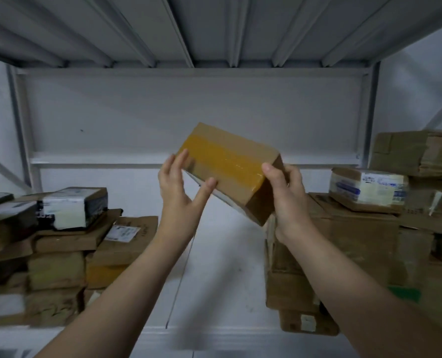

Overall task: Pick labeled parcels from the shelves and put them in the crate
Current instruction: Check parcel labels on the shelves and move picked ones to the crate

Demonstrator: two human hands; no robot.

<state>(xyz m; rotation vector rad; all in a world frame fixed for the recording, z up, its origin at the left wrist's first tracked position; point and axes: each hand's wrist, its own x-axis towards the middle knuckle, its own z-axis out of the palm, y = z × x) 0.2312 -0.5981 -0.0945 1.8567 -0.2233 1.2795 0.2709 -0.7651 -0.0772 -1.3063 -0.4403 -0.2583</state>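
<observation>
Head view. One brown cardboard parcel [230, 166] with one broad yellow tape band, held in the air above the white shelf [222, 267], tilted with its right end lower. It sits between two stacks and touches neither.

Two hands are on it. The left hand [181, 187] pinches the left end, fingers [182, 157] nearly straight along the far face and thumb pressed on the near edge. The right hand [284, 200] grips the right end, thumb on top, fingers curled round behind.

Two piles of cartons: left pile [59, 270], right pile [356, 249]. Labels plainly seen on three: a wrapped box [72, 208] and a flat carton [123, 232] on the left, a taped box [367, 188] on the right. The total carton count is too blurred to fix.
</observation>
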